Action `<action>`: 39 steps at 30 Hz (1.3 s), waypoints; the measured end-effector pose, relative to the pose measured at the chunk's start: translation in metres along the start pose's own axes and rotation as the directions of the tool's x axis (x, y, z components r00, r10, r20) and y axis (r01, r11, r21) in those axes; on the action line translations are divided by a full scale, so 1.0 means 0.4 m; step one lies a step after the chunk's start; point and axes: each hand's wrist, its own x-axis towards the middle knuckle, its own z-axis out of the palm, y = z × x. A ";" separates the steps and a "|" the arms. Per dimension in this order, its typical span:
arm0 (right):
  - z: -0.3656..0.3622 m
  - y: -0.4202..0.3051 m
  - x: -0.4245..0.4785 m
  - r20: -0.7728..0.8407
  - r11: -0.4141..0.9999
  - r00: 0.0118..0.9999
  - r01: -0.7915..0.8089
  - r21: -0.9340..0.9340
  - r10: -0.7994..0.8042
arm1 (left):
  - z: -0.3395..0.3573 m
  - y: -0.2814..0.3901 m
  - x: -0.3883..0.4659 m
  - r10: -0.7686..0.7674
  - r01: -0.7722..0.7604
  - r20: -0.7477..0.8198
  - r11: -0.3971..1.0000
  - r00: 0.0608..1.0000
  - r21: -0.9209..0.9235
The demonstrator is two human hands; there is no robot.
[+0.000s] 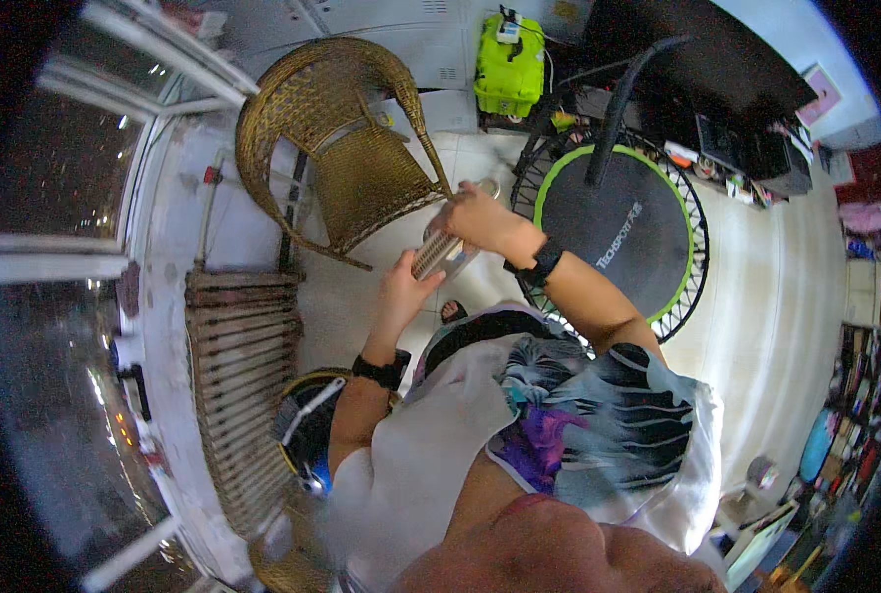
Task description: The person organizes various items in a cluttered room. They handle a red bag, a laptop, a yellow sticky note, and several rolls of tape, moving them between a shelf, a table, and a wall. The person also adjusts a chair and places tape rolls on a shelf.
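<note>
In front of my body I hold a small box-like object [435, 254] with a ridged, pale-brown side and a light, shiny face; blur leaves its exact kind unclear. My left hand [405, 293] grips its lower end, thumb on the near face. Across its upper end lies my right hand [483, 221], fingers bent over the top and hiding part of it. A pale rounded edge shows just past the right fingers. Both wrists wear black bands. Just beyond the hands stands a woven wicker armchair [370, 178].
At right is a round mini trampoline [626, 237] with a padded handlebar [618, 111]. A lime-green case [509, 67] stands at the back. To the left are a brown radiator [244, 385] and windows; a dark bin-like container [311, 415] sits beside my left arm. Shelved items line the right.
</note>
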 end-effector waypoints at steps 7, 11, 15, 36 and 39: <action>0.018 0.201 0.035 -0.445 0.859 0.750 -0.503 0.097 0.489 | 0.043 0.030 0.341 0.047 -0.073 -0.152 0.982 0.987 -0.177; 0.127 0.294 0.048 -0.315 0.546 0.446 -0.693 0.471 0.838 | 0.096 0.044 0.537 -0.190 0.140 -0.070 0.885 0.979 -0.445; 0.169 0.373 0.059 -0.112 0.360 0.394 -0.642 0.677 0.912 | 0.113 0.123 0.704 -0.188 0.133 -0.042 0.818 0.981 -0.560; 0.470 0.725 0.209 0.334 -0.164 0.226 -0.549 0.820 0.915 | 0.352 0.225 1.358 -0.319 0.241 0.006 0.702 0.948 -0.670; 0.494 0.768 0.238 0.300 -0.154 0.244 -0.480 0.864 0.922 | 0.352 0.265 1.375 -0.384 0.270 -0.041 0.716 0.922 -0.643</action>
